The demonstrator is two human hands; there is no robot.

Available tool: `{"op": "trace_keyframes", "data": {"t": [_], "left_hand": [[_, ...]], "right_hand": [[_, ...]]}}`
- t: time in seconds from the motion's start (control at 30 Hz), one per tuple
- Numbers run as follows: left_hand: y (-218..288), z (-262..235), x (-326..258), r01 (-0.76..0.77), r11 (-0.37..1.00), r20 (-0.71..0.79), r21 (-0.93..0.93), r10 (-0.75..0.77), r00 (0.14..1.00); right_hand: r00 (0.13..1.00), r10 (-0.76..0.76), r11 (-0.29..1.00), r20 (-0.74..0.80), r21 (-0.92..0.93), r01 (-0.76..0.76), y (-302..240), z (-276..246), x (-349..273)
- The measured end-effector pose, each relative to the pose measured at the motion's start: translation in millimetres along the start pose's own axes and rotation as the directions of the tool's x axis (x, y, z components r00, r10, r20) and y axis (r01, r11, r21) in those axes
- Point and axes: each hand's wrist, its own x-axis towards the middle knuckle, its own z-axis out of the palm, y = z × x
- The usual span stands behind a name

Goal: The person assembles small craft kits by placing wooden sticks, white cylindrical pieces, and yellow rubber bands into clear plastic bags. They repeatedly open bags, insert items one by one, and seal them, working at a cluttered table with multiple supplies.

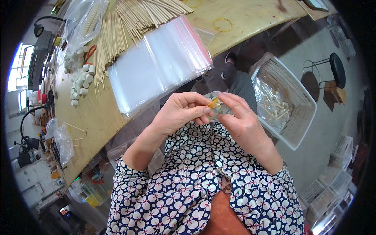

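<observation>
- 1 yellow piece [213,103], between the 2 hands.
- 1 white basket [304,117] and 1 black stool [337,70], rightward.
- 1 clear-bag stack [150,68] on 1 table [82,135].
- Left hand [183,111]: fingers curled, pinching the piece.
- Right hand [244,122]: partly curled, back up; whether it grips too, I cannot tell.

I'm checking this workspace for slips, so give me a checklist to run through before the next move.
1. Left hand has the small yellow piece: ok, pinched at the fingertips.
2. Right hand touching that piece: cannot tell, its fingertips are close by.
3. Clear plastic bag stack fully on the table: cannot tell, it reaches the edge.
4. Wooden sticks lined up: not ok, they fan out.
5. White basket upright: ok.
</observation>
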Motion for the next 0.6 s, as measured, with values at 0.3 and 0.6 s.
{"op": "trace_keyframes", "data": {"t": [0.3, 0.6], "left_hand": [[-12.8, -8.5, -7.5, -0.034, 0.995, -0.071, 0.091, 0.041, 0.997], [-19.4, -11.6, -11.7, -0.028, 0.974, -0.146, 0.223, 0.062, 0.987]], "right_hand": [[0.997, -0.011, 1.0, 0.08, -0.023, 0.013, -9.7, 7.4, 8.0], [0.993, -0.02, 0.999, 0.118, -0.031, 0.024, -14.3, 10.9, 12.9]]}}
